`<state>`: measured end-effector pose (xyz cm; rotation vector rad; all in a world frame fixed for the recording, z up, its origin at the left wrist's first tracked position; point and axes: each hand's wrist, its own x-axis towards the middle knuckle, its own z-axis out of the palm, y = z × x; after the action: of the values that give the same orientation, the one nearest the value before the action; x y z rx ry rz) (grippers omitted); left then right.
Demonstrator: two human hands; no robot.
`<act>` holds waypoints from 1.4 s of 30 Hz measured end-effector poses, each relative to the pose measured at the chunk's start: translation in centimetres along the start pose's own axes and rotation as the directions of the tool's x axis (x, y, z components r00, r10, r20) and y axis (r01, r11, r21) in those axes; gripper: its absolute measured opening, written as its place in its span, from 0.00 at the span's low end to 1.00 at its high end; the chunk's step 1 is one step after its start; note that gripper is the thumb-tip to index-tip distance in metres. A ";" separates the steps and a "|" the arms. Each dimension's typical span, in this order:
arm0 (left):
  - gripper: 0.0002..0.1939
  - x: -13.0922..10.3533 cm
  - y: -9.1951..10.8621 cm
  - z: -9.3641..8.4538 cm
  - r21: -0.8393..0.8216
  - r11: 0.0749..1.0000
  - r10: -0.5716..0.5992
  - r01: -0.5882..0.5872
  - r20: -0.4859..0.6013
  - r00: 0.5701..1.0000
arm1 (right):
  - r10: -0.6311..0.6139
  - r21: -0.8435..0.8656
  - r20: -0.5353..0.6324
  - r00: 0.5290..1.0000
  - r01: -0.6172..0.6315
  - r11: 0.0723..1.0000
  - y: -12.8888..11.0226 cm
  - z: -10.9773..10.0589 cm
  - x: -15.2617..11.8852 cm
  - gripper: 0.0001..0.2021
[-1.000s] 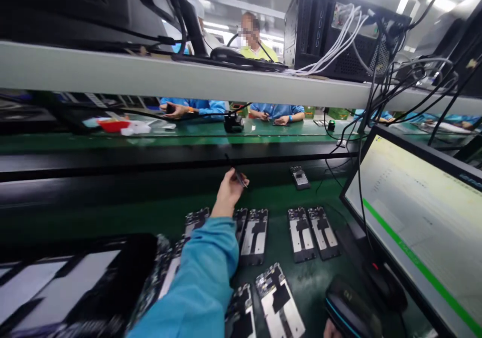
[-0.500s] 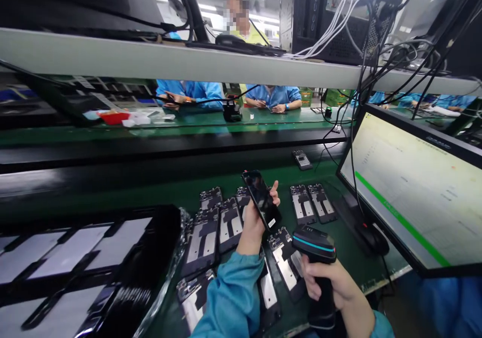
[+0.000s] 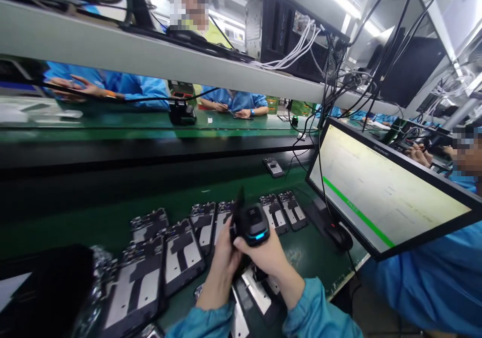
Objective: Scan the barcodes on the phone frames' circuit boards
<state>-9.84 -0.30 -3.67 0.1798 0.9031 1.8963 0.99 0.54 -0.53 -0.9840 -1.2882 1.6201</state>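
My left hand is wrapped round a dark phone, which is tilted so that its thin edge faces me. Right beside it, my right hand grips a black barcode scanner with a lit blue strip. The scanner's head overlaps the phone's lower part, and the two hands are close together. Opened phone bodies with bare circuit boards, one of them to the left, lie in rows on the green bench around and under my hands.
A monitor with a green bar stands at the right, a black mouse before it. Cables hang from the shelf. A black tray is at the lower left. People in blue sit opposite and at the right.
My hands have come together, the scanner moving left and up to the phone. The phone has turned from showing its face to edge-on. The view has swung to the right.
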 end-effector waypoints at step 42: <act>0.39 -3.9 -0.5 2.9 0.295 0.950 -0.024 -0.100 0.391 0.920 | -0.260 -0.264 -0.191 0.947 0.205 0.942 -1.9 -7.5 -1.6 0.20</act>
<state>-6.13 -1.90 -0.98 0.7460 0.9155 1.6582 8.76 1.83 0.23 -1.0793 -1.4080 1.1558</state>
